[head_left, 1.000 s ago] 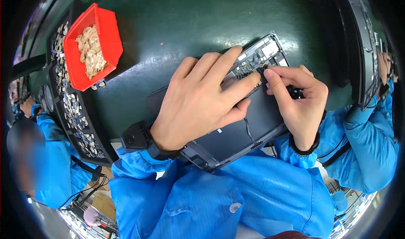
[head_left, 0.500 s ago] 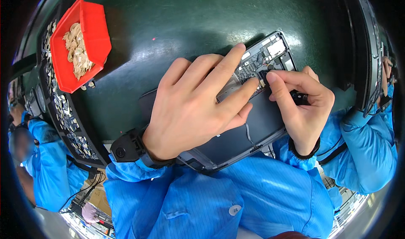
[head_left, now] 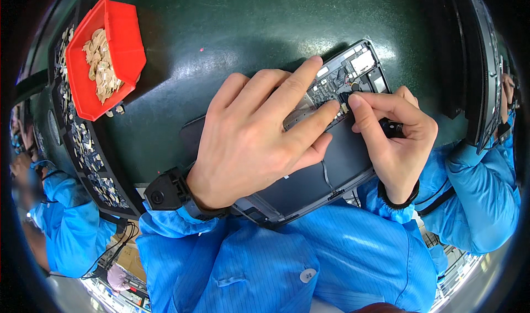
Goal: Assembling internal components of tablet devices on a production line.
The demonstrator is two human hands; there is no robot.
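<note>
An opened laptop chassis (head_left: 317, 188) lies tilted in front of me, its circuit board (head_left: 320, 93) exposed along the far side. My left hand (head_left: 254, 139) is spread palm down over the chassis, index and middle fingertips resting at the board. At the board's right part, my right hand (head_left: 395, 128) pinches thumb and forefinger together by a small black part (head_left: 345, 98); what sits between the fingertips is hidden. A dark glossy piece (head_left: 392, 128) shows within its curled fingers. A thin grey cable (head_left: 326, 175) runs across the chassis's dark near part.
A red bin (head_left: 124, 39) with tan pieces stands at the far left, on a black compartment tray (head_left: 107, 188) of small parts. A dark upright panel (head_left: 480, 64) borders the right side. People in blue work coats (head_left: 69, 230) sit at both sides.
My hands and the laptop chassis stay almost where they were. The person at the left has shifted a little.
</note>
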